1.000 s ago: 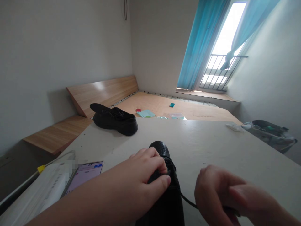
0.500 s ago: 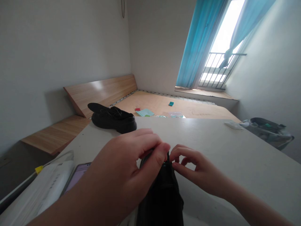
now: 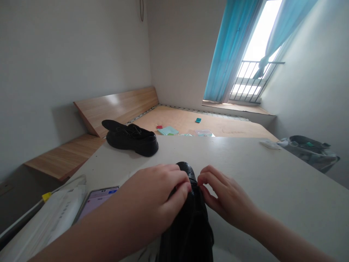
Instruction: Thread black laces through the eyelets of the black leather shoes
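A black lace-up shoe (image 3: pixel 188 225) lies in front of me with its toe pointing away; part of its upper is covered by my fingers. From the left, my left hand (image 3: pixel 163 196) bends over the shoe, thumb and fingers pinched at the lacing. My right hand (image 3: pixel 226 194) pinches at the lacing from the other side, its fingertips close to the left ones. A dark shoelace (image 3: pixel 193 182) runs between the two sets of fingertips, hard to make out against the black upper.
Another black shoe (image 3: pixel 133 140) stands further back on the white table (image 3: pixel 245 160), an insole-like flap sticking up. At left lie a phone (image 3: pixel 95 200) and a white plastic package (image 3: pixel 51 218). A lined bin (image 3: pixel 313 153) is beyond the right edge; a bed board (image 3: pixel 223 122) lies behind.
My left hand has lowered and drawn slightly back, uncovering the shoe's toe. The right hand stays at the lacing, its fingers more curled. More of the phone now shows.
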Demonstrator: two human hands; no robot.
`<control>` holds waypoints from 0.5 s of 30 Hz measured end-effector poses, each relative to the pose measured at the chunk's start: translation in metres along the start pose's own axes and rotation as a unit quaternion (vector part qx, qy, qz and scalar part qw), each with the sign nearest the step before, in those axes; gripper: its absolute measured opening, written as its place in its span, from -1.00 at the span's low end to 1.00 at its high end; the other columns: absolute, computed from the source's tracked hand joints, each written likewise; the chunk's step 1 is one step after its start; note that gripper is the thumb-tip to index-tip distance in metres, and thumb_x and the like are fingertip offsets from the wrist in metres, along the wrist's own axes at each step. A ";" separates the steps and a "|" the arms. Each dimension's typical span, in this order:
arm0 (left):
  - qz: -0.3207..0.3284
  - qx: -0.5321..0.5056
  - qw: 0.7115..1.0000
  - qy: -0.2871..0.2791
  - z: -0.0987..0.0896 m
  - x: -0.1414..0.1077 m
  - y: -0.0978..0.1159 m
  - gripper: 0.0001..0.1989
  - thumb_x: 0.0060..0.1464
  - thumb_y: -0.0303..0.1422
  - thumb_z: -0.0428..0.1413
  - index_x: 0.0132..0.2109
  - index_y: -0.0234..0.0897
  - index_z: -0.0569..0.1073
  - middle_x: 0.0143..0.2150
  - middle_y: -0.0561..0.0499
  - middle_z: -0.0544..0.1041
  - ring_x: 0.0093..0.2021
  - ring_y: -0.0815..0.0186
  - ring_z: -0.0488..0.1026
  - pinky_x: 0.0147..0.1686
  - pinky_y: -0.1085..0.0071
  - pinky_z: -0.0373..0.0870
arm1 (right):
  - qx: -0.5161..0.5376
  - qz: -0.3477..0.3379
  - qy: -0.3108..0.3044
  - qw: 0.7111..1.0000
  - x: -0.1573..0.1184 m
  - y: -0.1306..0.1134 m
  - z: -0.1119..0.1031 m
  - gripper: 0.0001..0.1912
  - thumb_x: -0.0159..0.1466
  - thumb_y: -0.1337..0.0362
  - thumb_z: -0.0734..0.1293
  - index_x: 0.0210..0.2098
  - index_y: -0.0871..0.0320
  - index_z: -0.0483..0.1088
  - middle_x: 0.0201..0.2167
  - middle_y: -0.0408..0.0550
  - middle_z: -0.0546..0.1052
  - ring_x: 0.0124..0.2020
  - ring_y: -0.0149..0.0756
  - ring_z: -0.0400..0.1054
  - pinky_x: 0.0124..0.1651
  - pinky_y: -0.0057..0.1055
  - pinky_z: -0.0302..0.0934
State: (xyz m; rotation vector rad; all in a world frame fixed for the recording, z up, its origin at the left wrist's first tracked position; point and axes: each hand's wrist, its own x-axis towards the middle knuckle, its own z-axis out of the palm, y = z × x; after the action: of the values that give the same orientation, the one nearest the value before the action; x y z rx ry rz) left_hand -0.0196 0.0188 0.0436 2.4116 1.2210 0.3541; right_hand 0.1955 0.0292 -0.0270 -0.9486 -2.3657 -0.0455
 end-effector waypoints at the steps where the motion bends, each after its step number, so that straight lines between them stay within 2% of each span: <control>1: -0.015 0.013 1.000 0.001 0.004 0.003 -0.003 -0.69 0.28 -0.30 -0.13 -0.23 -0.20 0.49 -0.25 0.02 0.48 -0.24 0.22 0.42 -0.25 0.31 0.30 | -0.046 -0.028 0.010 0.998 0.000 0.000 -0.001 -0.87 0.34 0.45 0.15 -0.27 0.16 0.28 -0.36 -0.03 0.42 -0.39 -0.30 0.31 -0.40 -0.41 0.17; 3: -0.023 0.019 1.000 -0.008 0.012 0.007 -0.008 -0.73 0.25 -0.33 -0.11 -0.16 -0.20 0.49 -0.15 -0.02 0.46 -0.14 0.16 0.40 -0.16 0.24 0.30 | -0.105 -0.065 0.024 0.992 0.000 0.000 -0.005 -0.86 0.36 0.43 0.15 -0.24 0.18 0.32 -0.36 0.00 0.44 -0.37 -0.26 0.32 -0.39 -0.37 0.16; 5: -0.016 0.010 1.000 -0.010 0.019 0.009 -0.010 -0.74 0.24 -0.35 -0.11 -0.15 -0.20 0.47 -0.12 -0.04 0.42 -0.08 0.14 0.37 -0.10 0.20 0.30 | -0.086 -0.055 0.020 0.995 0.001 -0.001 -0.008 -0.86 0.37 0.42 0.16 -0.23 0.18 0.34 -0.34 0.00 0.45 -0.34 -0.25 0.32 -0.37 -0.36 0.17; 8: -0.008 -0.014 1.000 -0.008 0.024 0.009 -0.009 -0.81 0.19 -0.40 -0.10 -0.23 -0.21 0.42 -0.14 -0.03 0.38 -0.06 0.15 0.33 -0.06 0.18 0.28 | 0.034 0.002 -0.015 0.999 0.003 -0.002 -0.012 -0.85 0.36 0.39 0.18 -0.20 0.14 0.39 -0.27 -0.01 0.44 -0.25 -0.25 0.32 -0.25 -0.34 0.22; 10: -0.012 -0.024 1.000 -0.010 0.025 0.010 -0.006 -0.89 0.10 -0.42 -0.04 -0.28 -0.23 0.37 -0.15 -0.04 0.36 -0.07 0.14 0.30 -0.06 0.17 0.27 | 0.127 0.032 -0.043 0.991 0.005 -0.003 -0.014 -0.83 0.35 0.38 0.20 -0.19 0.10 0.41 -0.23 -0.02 0.43 -0.18 -0.25 0.31 -0.14 -0.31 0.24; 13: -0.021 -0.016 1.000 0.001 0.026 0.012 -0.004 -0.96 0.00 -0.40 0.01 -0.34 -0.24 0.34 -0.18 -0.04 0.36 -0.10 0.13 0.29 -0.07 0.15 0.25 | 0.248 0.073 -0.083 0.962 0.007 -0.006 -0.015 -0.84 0.34 0.35 0.24 -0.18 0.06 0.44 -0.16 -0.04 0.41 -0.08 -0.26 0.29 0.01 -0.28 0.21; 15: -0.033 -0.008 0.999 0.005 0.027 0.014 -0.003 -0.95 0.01 -0.37 0.01 -0.38 -0.24 0.33 -0.23 -0.02 0.37 -0.15 0.14 0.31 -0.13 0.17 0.26 | 0.323 0.109 -0.100 0.935 0.006 -0.006 -0.013 -0.90 0.33 0.31 0.27 -0.20 0.06 0.43 -0.12 -0.04 0.40 -0.03 -0.27 0.28 0.08 -0.28 0.18</control>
State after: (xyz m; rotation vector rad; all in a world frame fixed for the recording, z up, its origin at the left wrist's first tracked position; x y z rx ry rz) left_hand -0.0031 0.0249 0.0183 2.3528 1.2942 0.3542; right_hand 0.1948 0.0251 -0.0120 -0.8945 -2.1895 0.8982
